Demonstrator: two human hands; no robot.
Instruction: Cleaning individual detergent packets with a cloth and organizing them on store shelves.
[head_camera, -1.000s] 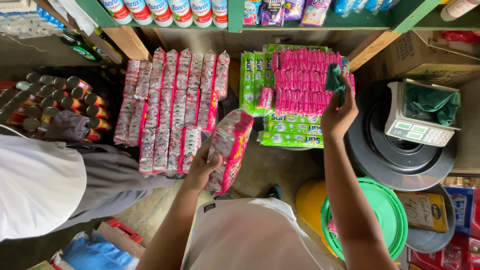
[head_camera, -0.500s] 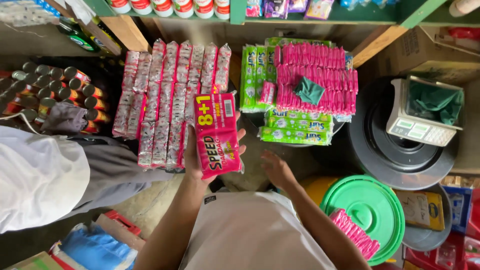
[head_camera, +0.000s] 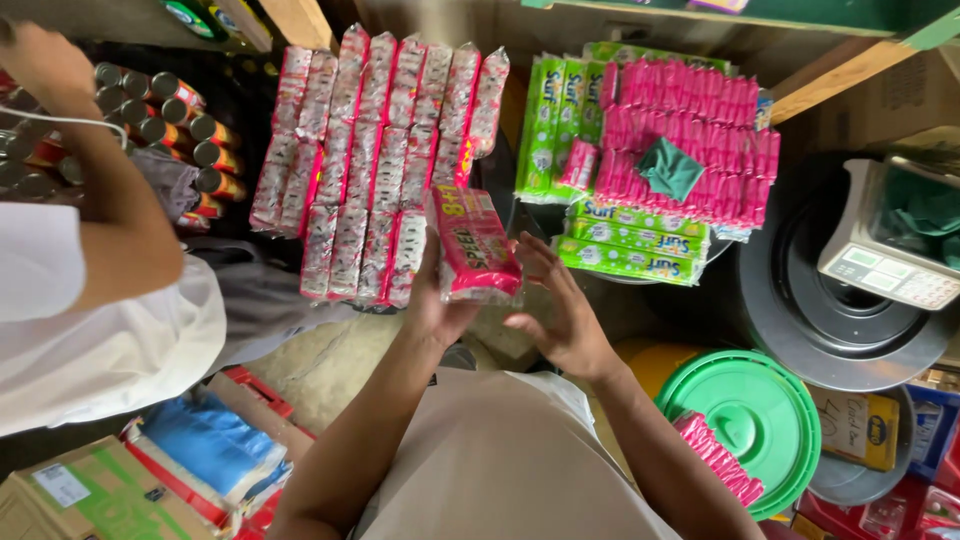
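Note:
My left hand (head_camera: 437, 300) grips a pink sachet pack (head_camera: 472, 245) from below and holds it up in front of me. Close on its right, my right hand (head_camera: 560, 310) is spread with fingers apart, palm toward the pack, fingertips near its edge. Behind the pack lies a block of red-and-white sachet strips (head_camera: 375, 160) laid in rows. To the right sit green sachet packs (head_camera: 620, 235) under a stack of pink sachets (head_camera: 690, 135) with a dark green cloth (head_camera: 672, 168) on top.
Another person in a white shirt (head_camera: 110, 330) stands at the left, arm raised over rows of cans (head_camera: 165, 110). A weighing scale (head_camera: 880, 255) rests on a grey drum (head_camera: 830, 310) at right. A green bucket lid (head_camera: 755, 420) with pink sachets lies lower right. Boxes (head_camera: 90, 490) are lower left.
My right hand came off the pink stack, dropped, then rose beside the pack. My left hand lifted the pack higher and turned it edge-on. The camera tilted down.

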